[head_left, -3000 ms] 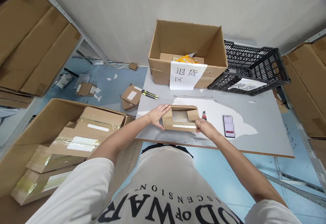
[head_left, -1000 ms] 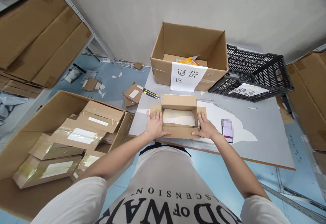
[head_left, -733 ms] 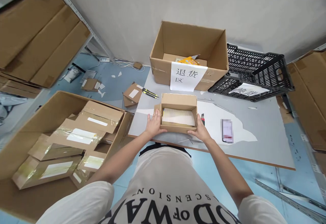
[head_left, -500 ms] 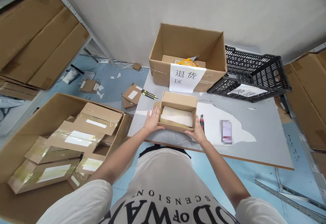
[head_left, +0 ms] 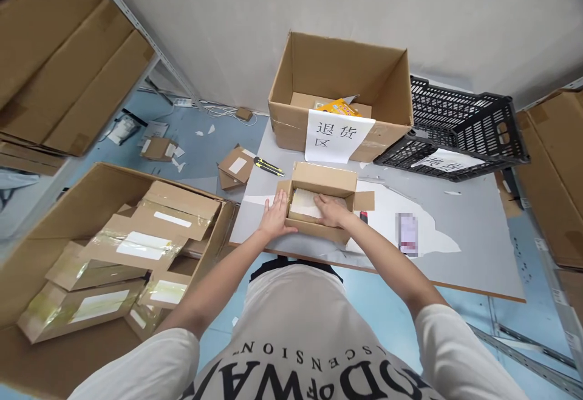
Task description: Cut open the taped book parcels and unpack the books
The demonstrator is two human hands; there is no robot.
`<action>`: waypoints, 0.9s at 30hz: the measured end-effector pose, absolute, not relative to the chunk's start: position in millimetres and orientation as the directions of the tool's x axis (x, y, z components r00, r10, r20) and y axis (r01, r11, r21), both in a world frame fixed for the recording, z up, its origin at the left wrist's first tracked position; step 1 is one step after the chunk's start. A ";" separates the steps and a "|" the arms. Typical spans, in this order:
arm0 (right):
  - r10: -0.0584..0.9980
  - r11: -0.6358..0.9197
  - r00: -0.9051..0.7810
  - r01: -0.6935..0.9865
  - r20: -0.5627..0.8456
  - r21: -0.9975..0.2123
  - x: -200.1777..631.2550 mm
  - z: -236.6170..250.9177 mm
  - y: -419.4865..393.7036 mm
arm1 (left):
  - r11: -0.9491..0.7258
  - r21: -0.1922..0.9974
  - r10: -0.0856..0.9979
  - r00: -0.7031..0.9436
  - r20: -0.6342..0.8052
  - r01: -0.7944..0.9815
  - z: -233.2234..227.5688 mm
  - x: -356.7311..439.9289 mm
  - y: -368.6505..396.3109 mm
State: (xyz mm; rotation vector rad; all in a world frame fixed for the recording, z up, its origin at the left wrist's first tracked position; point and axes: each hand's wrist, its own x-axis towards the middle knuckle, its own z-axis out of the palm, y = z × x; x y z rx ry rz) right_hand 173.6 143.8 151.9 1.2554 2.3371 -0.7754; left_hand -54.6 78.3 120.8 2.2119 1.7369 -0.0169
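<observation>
Small cardboard box (head_left: 324, 201): open, flaps up and out, standing on the grey table (head_left: 455, 218) near its front edge, directly before the person. Contents: a pale paper-wrapped item (head_left: 304, 203) lying flat inside, partly covered. Right hand (head_left: 331, 211): reaching into the box from above, palm down, fingers laid loosely on the pale item; whether they grip it cannot be told. Left hand (head_left: 274, 217): flat against the box's left outer wall and flap, fingers extended and relaxed, steadying rather than clasping. Right flap (head_left: 364, 201): folded outward, lying level over the table. Phone (head_left: 408, 234): flat on the table just to the right of the box, on a white patch of the surface. Red-handled cutter (head_left: 364, 218): only a sliver shows between box and phone. Yellow-and-black utility knife (head_left: 268, 167): on the table's left rear corner, apart from the box. Large cardboard box (head_left: 339, 84): open, at the table's back edge, with a white paper sign (head_left: 338, 136) bearing handwritten characters hung on its front; a yellow package (head_left: 339, 107) shows inside. Black plastic crate (head_left: 455, 130): tilted, touching the large box's right side, with a paper label. Floor carton (head_left: 91, 248): left of the person, holding several taped parcels (head_left: 150, 236). Flattened cardboard (head_left: 68, 66): stacked on shelving at upper left.
</observation>
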 end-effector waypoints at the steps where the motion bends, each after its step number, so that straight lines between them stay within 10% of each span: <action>1: 0.592 0.420 -0.480 0.869 -0.647 -0.261 169.0 141.3 151.0 | -0.199 0.246 0.942 0.254 -0.218 0.949 121.2 -54.1 77.9; 8: 0.406 0.425 -0.410 0.876 -0.817 -0.229 176.4 96.5 174.8 | -0.172 0.256 0.947 0.231 -0.223 0.951 119.7 -52.8 75.1; 16: 0.454 0.680 -0.628 0.703 -0.632 -0.210 169.7 92.0 181.6 | -0.166 0.276 0.939 0.237 -0.248 0.947 118.0 -54.9 76.4; 27: 0.186 0.893 -0.809 0.376 -0.557 -0.248 89.4 66.7 211.1 | -0.138 0.273 0.936 0.216 -0.279 0.952 124.2 -54.3 77.9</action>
